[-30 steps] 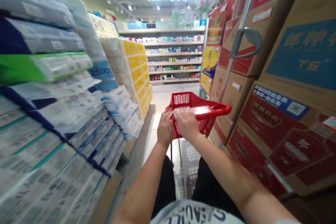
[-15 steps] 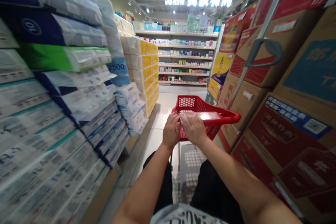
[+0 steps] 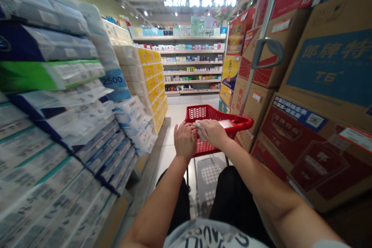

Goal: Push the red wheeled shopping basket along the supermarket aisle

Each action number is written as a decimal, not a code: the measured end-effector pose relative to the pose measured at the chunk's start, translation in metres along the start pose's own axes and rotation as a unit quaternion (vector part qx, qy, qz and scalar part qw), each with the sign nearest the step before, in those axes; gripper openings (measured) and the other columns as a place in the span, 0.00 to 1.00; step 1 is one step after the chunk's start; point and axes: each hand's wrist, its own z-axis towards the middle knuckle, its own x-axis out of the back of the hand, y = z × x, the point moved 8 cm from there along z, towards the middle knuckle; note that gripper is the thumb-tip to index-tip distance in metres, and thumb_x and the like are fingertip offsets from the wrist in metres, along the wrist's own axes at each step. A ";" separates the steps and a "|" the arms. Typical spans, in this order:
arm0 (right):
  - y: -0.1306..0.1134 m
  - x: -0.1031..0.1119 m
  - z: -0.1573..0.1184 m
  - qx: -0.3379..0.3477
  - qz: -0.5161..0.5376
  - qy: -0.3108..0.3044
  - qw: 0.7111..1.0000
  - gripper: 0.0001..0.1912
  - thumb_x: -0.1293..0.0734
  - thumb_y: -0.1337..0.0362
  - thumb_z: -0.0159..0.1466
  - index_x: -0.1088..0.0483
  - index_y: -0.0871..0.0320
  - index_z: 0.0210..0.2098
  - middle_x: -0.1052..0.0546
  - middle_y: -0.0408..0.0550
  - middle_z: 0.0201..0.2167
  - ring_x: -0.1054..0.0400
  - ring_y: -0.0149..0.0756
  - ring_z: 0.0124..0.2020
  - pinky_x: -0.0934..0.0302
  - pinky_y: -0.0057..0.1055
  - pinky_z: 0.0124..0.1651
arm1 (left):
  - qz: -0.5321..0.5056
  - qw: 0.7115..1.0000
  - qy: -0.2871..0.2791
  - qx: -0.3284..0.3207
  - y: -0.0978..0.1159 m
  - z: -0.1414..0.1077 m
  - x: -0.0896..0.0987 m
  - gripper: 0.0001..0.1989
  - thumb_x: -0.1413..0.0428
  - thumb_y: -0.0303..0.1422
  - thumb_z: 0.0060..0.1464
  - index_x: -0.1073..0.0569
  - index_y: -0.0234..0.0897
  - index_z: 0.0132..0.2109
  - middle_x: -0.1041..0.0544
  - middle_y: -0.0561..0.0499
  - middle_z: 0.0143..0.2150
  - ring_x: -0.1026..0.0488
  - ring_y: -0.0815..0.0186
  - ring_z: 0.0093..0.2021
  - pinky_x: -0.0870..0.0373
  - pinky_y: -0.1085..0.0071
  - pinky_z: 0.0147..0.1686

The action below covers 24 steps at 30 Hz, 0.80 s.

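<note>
A red plastic shopping cart (image 3: pixel 203 148) with a mesh-like basket stands in front of my legs. My left hand (image 3: pixel 185 141) is curled over the left end of its handle, at the near rim. In my right hand (image 3: pixel 214 135) is a crumpled white cloth or tissue (image 3: pixel 200 130), pressed to the handle beside the left hand; its fingers are bent around it. A pale label shows on the handle just right of that hand. The undersides of both hands are hidden.
Stacked paper packs (image 3: pixel 66 124) line the left side, with yellow-and-white packs (image 3: pixel 154 81) farther on. Cardboard cartons (image 3: pixel 325 73) rise on the right behind a metal pole with a grey handle (image 3: pixel 267 52). Shelves of small products (image 3: pixel 192 62) stand ahead across the pale floor (image 3: pixel 171 124).
My view has turned slightly right, so the surroundings shift left. The right hand has lifted and closed more around the white cloth or tissue, which shows more clearly. The left hand stays at the handle.
</note>
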 end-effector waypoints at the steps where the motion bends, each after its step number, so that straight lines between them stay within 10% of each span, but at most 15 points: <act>1: 0.005 0.002 -0.002 -0.027 -0.013 0.026 0.999 0.16 0.42 0.64 0.68 0.32 0.58 0.53 0.24 0.51 0.47 0.32 0.39 0.48 0.42 0.38 0.55 | 0.000 1.000 -0.004 -0.011 0.006 0.000 -0.004 0.17 0.60 0.37 0.66 0.29 0.38 0.49 0.25 0.44 0.51 0.35 0.54 0.58 0.48 0.48 0.63; 8: 0.001 0.007 -0.031 0.066 -0.055 0.080 0.993 0.18 0.42 0.64 0.67 0.32 0.61 0.54 0.27 0.55 0.52 0.36 0.44 0.54 0.44 0.41 0.59 | 0.042 0.996 -0.046 -0.066 0.022 -0.009 -0.017 0.20 0.59 0.40 0.65 0.31 0.36 0.56 0.28 0.44 0.56 0.35 0.55 0.58 0.42 0.53 0.60; 13: 0.034 0.024 -0.027 -0.084 -0.078 0.101 0.988 0.19 0.43 0.60 0.69 0.31 0.64 0.53 0.25 0.58 0.48 0.32 0.48 0.49 0.40 0.44 0.52 | 0.056 0.996 -0.051 -0.048 0.025 -0.012 -0.010 0.18 0.58 0.40 0.65 0.27 0.37 0.46 0.24 0.46 0.44 0.33 0.58 0.51 0.42 0.57 0.59; 19: 0.011 0.012 -0.034 0.103 0.009 0.017 0.994 0.26 0.45 0.51 0.69 0.36 0.57 0.61 0.31 0.57 0.58 0.36 0.49 0.56 0.42 0.46 0.54 | 0.091 0.995 -0.045 -0.023 0.014 -0.017 -0.004 0.19 0.58 0.42 0.66 0.27 0.36 0.39 0.26 0.47 0.37 0.32 0.61 0.43 0.42 0.59 0.54; 24: 0.025 0.009 -0.031 -0.015 0.024 0.071 0.997 0.27 0.48 0.48 0.68 0.36 0.50 0.61 0.27 0.60 0.53 0.31 0.54 0.48 0.41 0.52 0.44 | 0.124 0.989 -0.078 -0.036 0.015 -0.023 0.001 0.23 0.62 0.43 0.67 0.26 0.36 0.43 0.26 0.46 0.41 0.31 0.60 0.47 0.43 0.59 0.56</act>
